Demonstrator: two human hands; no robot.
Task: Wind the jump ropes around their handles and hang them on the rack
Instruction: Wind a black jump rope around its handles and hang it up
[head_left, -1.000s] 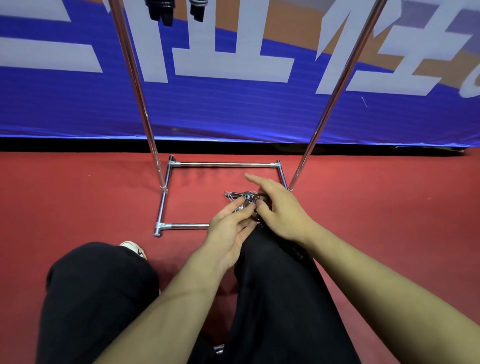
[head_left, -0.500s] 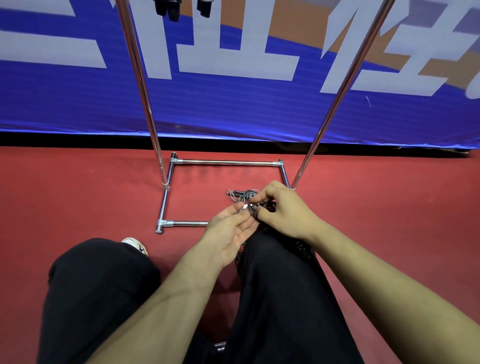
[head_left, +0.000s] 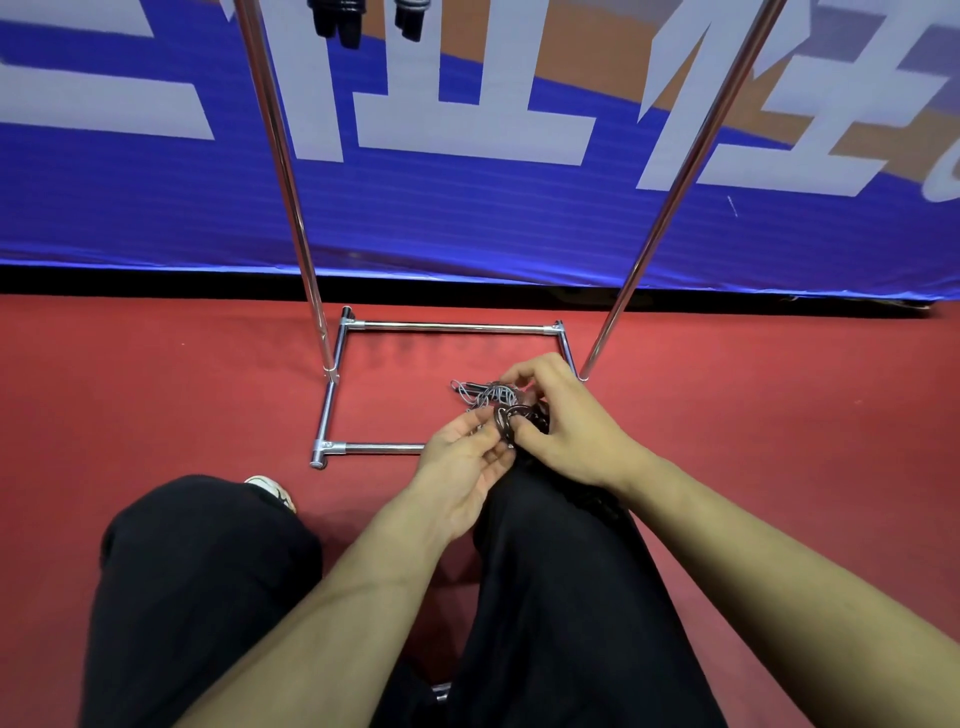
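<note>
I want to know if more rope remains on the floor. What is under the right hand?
Beside the right hand a grey rope bundle lies on the red floor. Its fingers pinch dark rope. Directly beneath it, everything is covered.

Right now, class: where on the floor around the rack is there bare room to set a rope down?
Bare red floor left of the rack base, and right of the right pole. Inside the base is half free; both hands and rope bundle crowd its near right corner.

The rack (head_left: 451, 327) is polished metal tubing, bright and mirror-smooth. Beneath it the red floor (head_left: 156, 395) looks matt and faintly grained. Behind the rack a blue banner (head_left: 467, 218) has a smooth sheen; the trousers (head_left: 571, 597) are matt black cloth.
</note>
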